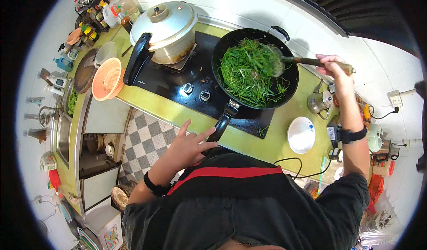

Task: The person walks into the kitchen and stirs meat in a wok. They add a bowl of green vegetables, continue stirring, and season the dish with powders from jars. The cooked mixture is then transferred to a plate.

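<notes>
A black wok (289,91) full of chopped green leafy stalks (245,73) rests on the right part of a black glass cooktop (166,85). My right hand (333,66) is closed around the wooden handle of a spatula (300,60), whose blurred metal head lies on the right side of the greens. My left hand (191,146) is at the end of the wok's black handle (222,125), fingers spread, the fingertips at or just beside it; whether they press on it is unclear. A lidded metal pressure cooker (171,33) stands on the left burner.
An orange plastic basket (108,80) sits left of the cooktop, near a round wooden board (83,71) and bottles (125,19). Right of the wok are a metal pot (318,100), a white bowl (301,135) and a black cable (300,165). A range hood (333,13) overhangs the upper right.
</notes>
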Tool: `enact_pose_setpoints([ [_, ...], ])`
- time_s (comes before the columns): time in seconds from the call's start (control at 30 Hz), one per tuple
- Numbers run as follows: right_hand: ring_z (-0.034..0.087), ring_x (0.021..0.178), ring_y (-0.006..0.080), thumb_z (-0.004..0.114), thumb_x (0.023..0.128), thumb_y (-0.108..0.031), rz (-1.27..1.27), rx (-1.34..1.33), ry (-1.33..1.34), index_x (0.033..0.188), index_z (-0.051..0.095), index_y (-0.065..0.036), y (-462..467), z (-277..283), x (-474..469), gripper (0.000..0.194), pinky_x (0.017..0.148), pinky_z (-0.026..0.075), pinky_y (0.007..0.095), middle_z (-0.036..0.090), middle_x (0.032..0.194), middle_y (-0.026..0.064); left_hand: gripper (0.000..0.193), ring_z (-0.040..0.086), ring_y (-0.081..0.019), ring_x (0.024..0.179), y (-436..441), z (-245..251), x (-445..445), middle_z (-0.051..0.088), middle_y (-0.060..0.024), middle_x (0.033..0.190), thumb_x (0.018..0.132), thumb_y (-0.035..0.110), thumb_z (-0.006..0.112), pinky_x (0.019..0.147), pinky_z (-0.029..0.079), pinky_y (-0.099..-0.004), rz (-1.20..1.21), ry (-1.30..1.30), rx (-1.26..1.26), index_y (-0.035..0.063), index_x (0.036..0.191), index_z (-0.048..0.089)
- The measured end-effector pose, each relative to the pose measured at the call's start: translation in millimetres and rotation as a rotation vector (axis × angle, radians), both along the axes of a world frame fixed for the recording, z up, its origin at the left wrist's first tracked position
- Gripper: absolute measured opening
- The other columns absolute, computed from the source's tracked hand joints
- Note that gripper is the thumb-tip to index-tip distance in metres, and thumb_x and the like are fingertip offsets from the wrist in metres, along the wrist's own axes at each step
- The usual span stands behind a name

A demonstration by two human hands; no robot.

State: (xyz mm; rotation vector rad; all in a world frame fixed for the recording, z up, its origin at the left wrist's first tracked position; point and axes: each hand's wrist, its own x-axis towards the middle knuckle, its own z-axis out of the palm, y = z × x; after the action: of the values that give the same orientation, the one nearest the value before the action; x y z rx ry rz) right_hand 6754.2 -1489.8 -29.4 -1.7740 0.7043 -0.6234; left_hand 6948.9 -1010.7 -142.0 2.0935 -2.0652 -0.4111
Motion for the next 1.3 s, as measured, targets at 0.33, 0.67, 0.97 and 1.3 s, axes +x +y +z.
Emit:
enact_pose_setpoints([
  [0.33, 0.067, 0.114, 0.0261, 0.061, 0.088, 0.002, 0.457, -0.14, -0.136, 0.1, 0.068, -0.004, 11.0, -50.6, 60.4, 0.015, 0.1, 0.054, 0.0372, 0.07, 0.128, 0.014, 0.062, 0.073, -0.0217, 0.098, 0.5, -1.8, -1.2, 0.053, -0.0007, 0.154, 0.076, 0.024, 0.083, 0.123, 0.023, -0.0637, 0.024, 0.009, -0.019, 0.0346, 0.134, 0.062],
  [0.67, 0.065, 0.084, 0.0298, 0.071, 0.068, -0.007, 0.858, -1.03, 0.204, 0.087, 0.065, -0.006, 185.2, 86.5, -48.4, 0.02, 0.069, 0.057, 0.0388, 0.073, 0.114, 0.0103, 0.064, 0.072, -0.0212, 0.104, 1.4, -1.9, 2.0, 0.051, -0.0016, 0.157, 0.075, 0.02, 0.085, 0.123, 0.024, -0.0632, 0.006, 0.041, 0.009, 0.0345, 0.134, 0.064],
  [0.97, 0.07, 0.087, 0.0328, 0.071, 0.075, 0.005, 0.604, -0.946, 0.237, 0.096, 0.066, -0.005, 136.7, -22.9, -43.1, 0.024, 0.07, 0.058, 0.0397, 0.074, 0.115, 0.0124, 0.068, 0.071, -0.0231, 0.109, 1.0, 2.5, 2.4, 0.051, -0.0041, 0.157, 0.072, 0.024, 0.089, 0.122, 0.027, -0.0622, -0.012, 0.03, -0.004, 0.0324, 0.135, 0.064],
  [1.3, 0.072, 0.074, 0.018, 0.066, 0.096, -0.003, 0.099, -0.242, -0.109, 0.091, 0.062, -0.003, 153.9, -59.2, 32.0, 0.006, 0.065, 0.056, 0.0317, 0.074, 0.093, 0.0146, 0.048, 0.071, -0.029, 0.106, 46.2, -11.1, 7.4, 0.075, -0.0081, 0.115, 0.08, 0.036, 0.085, 0.111, 0.044, -0.055, 0.357, 0.136, -0.23, 0.0143, 0.122, 0.072],
])
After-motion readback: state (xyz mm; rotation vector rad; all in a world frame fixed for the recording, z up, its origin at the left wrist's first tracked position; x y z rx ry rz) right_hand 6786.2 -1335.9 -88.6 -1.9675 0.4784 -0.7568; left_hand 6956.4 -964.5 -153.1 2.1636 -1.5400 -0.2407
